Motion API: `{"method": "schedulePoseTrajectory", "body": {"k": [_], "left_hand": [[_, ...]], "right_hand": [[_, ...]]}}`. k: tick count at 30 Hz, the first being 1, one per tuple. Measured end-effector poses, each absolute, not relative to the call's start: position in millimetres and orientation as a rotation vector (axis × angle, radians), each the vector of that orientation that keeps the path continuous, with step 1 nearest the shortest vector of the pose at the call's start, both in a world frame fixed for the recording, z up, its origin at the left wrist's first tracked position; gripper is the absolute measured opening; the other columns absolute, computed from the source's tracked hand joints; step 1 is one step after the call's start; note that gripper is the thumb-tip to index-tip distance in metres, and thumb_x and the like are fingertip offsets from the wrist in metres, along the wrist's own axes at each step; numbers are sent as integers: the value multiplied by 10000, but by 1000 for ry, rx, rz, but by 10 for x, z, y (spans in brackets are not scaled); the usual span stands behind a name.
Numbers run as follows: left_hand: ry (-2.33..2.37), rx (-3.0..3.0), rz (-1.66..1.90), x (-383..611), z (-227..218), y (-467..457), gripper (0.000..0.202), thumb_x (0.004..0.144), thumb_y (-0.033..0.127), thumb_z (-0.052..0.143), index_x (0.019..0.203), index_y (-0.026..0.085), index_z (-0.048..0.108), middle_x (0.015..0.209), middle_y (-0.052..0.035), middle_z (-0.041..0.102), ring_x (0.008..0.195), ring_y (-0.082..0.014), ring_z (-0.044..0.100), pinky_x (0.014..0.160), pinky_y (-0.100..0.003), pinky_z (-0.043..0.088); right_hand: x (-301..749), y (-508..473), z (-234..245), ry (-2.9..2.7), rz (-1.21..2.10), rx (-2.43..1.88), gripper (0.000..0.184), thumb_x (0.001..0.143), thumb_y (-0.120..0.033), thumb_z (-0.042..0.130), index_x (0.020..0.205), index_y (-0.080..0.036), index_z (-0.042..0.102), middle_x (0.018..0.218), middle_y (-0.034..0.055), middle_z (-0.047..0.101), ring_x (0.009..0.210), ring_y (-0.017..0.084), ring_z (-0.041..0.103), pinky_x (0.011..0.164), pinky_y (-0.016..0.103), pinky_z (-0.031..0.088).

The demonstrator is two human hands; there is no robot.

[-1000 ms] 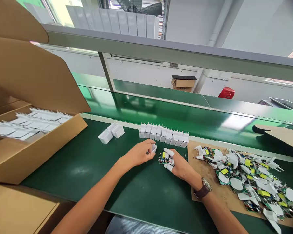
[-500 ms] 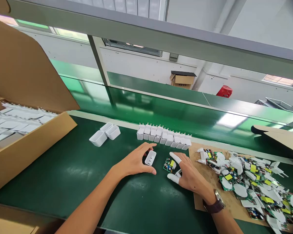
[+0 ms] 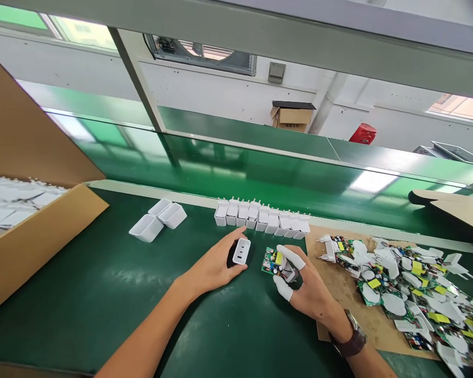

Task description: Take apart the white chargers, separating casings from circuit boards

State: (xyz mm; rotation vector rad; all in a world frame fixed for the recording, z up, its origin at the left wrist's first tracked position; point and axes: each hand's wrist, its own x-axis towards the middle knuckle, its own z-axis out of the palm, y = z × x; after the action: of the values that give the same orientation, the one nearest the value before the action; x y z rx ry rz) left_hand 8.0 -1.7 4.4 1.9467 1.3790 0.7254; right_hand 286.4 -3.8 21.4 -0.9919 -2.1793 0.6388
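left fingers (image 3: 236, 270) clamp 1 slotted case (image 3: 242, 252), right fingers (image 3: 294, 257) 1 circuit board (image 3: 268, 261), 3 white cups (image 3: 150, 231) nearby.

A white housing (image 3: 242, 252), three dark slots showing, leans toward one o'clock within the curled left fingers (image 3: 236, 271). Near its three o'clock, right fingers (image 3: 292, 256) grip a green circuit board (image 3: 268, 262), yellow-topped component visible.

Green worktop (image 3: 220, 331) under seemingly plastic casings (image 3: 262, 218)

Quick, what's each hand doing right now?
Left hand: curled around white rectangular plastic casing; grip unclear.
Right hand: holding green rectangular circuit board.
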Motion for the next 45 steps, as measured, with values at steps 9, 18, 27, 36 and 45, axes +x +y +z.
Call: {"method": "schedulePoseTrajectory", "body": {"k": [9, 18, 27, 36, 45], "left_hand": [[1273, 2090, 823, 235, -60, -76, 611, 923, 246, 688, 1464, 316, 414, 1569, -81, 467, 1452, -278, 457, 1152, -479, 479], [1253, 2197, 876, 313, -91, -78, 657, 934, 217, 683, 1512, 324, 389, 1549, -103, 486, 1428, -283, 460, 1138, -505, 488], [1227, 2217, 858, 350, -93, -107, 684, 946, 224, 656, 1542, 344, 343, 1536, -109, 494, 1410, -293, 485, 1143, -538, 481], [1205, 2252, 849, 361, -98, -108, 774, 948, 162, 630, 1594, 338, 242, 1494, -96, 548, 1402, -278, 482, 1154, -519, 472], [1207, 2267, 847, 369, -97, -102, 799, 951, 167, 627, 1607, 340, 204, 1473, -96, 571, 1385, -280, 499, 1145, -528, 477]], "right_hand": [[2785, -129, 211, -2153, 500, -913, 650, 950, -112, 586, 1530, -301, 361, 1383, 126, 581, 1255, 260, 605, 988, 433, 606], [2775, -174, 207, -2159, 432, -824, 706, 933, -70, 582, 1556, -277, 321, 1383, 132, 576, 1237, 275, 577, 1011, 476, 570], [2745, -191, 270, -2267, 476, -886, 719, 929, -64, 545, 1570, -275, 296, 1331, 136, 610, 1115, 300, 603, 939, 517, 586], [2763, -191, 221, -2278, 443, -869, 741, 931, -58, 521, 1594, -257, 256, 1331, 141, 600, 1120, 303, 586, 942, 516, 578], [2765, -192, 225, -2296, 454, -885, 760, 921, -50, 527, 1595, -241, 234, 1350, 150, 588, 1117, 309, 577, 941, 521, 571]]}}
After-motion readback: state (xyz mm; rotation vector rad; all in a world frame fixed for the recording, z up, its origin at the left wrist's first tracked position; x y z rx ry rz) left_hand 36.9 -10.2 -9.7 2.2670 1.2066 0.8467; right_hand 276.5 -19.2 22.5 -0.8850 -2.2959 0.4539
